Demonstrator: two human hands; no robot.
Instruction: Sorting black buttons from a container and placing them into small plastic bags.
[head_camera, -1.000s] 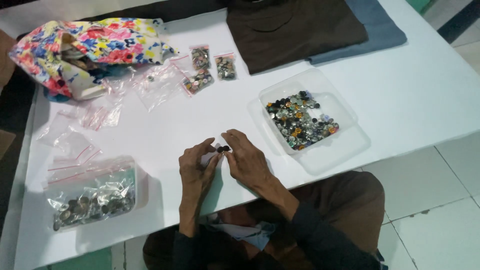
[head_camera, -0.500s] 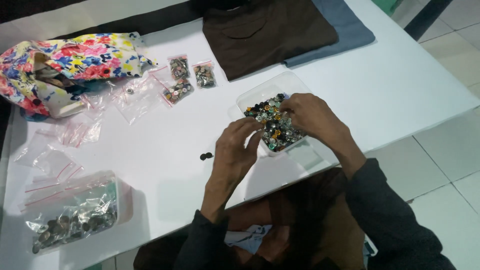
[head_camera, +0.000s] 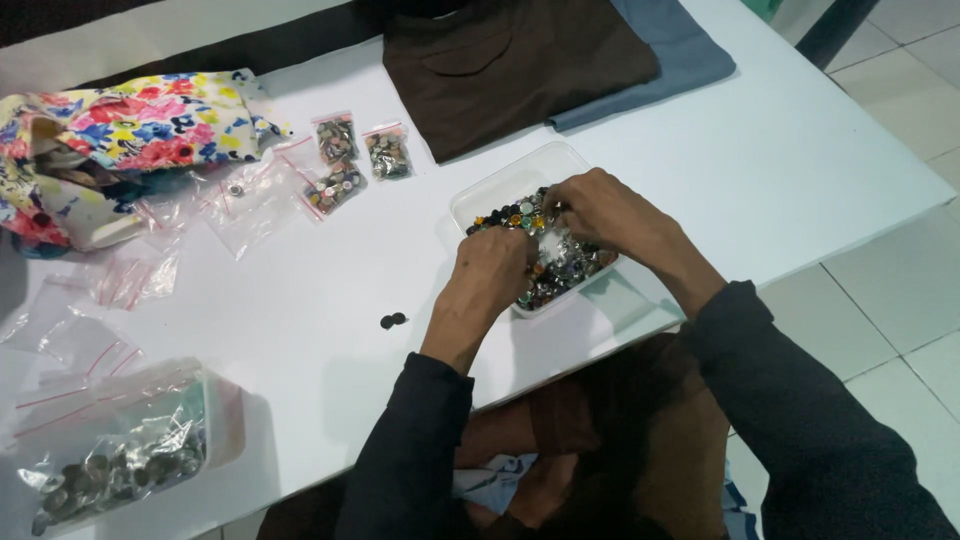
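Hands, left (head_camera: 492, 268) and right (head_camera: 600, 212), dig with curled fingers in a clear tray (head_camera: 500, 185) of mixed buttons (head_camera: 560, 272); what they grip cannot be told. Small clear bags (head_camera: 340, 160) of buttons lie beyond on the white bench (head_camera: 800, 160), near a floral pouch (head_camera: 120, 130).

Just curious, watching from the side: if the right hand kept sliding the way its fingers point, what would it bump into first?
The right hand points leftward across the clear tray of mixed buttons. It would probably meet the left hand first, though depth is hard to judge.

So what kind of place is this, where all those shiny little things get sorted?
Probably a sewing or craft workspace. Both hands dig in a clear tray of mixed buttons, small zip bags hold more, and folded cloth lies on the white table.
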